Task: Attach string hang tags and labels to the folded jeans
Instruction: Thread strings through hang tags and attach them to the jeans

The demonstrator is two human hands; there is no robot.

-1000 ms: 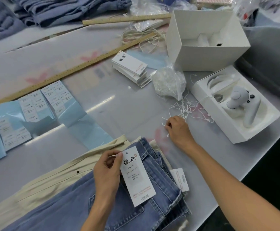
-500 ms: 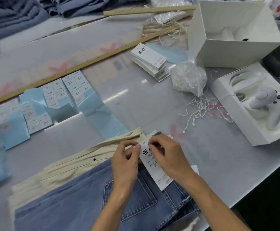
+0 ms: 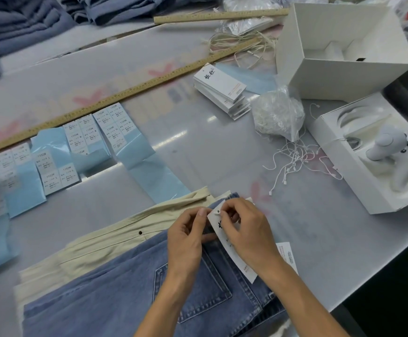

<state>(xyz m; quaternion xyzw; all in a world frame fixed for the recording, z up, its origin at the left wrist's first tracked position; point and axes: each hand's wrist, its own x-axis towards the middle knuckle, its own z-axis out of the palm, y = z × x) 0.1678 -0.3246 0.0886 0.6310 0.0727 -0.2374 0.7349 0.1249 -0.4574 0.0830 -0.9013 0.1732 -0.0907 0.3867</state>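
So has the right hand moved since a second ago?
Yes. The right hand left the loose strings and came back to the hang tag over the jeans.

blue jeans, white tag, cream cloth

Right hand now on hang tag

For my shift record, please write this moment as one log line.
step: threading hang tag | left hand: pinches hang tag | right hand: pinches tag top near hole | under: blue jeans | spare strings: on table
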